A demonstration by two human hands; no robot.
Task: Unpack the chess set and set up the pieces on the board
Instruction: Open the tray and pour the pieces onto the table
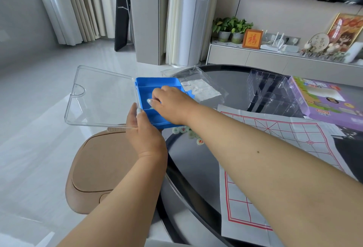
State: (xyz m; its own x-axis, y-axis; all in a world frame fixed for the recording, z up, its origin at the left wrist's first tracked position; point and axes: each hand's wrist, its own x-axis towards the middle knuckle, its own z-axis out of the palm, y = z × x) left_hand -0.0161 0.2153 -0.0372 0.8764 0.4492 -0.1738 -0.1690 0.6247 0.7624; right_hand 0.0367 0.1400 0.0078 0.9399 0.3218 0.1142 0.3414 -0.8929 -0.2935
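A blue compartment box [157, 82] with a clear hinged lid [102, 97] swung open to the left is held over the table's left edge. My left hand [145, 128] grips the box's near edge, thumb on the rim. My right hand [169, 103] reaches into a middle compartment, fingers curled down on something there; what they hold is hidden. Several pale green round chess pieces [200, 141] with red characters lie on the table just under the box. The paper chess board [275, 148] with red grid lines is spread out at the right.
The round dark glass table [196, 168] carries a clear plastic bag with white paper [202, 89], a clear plastic tray [271, 91] and a purple game box [330, 99]. A brown stool [98, 168] stands below the left hand. A TV cabinet lines the back wall.
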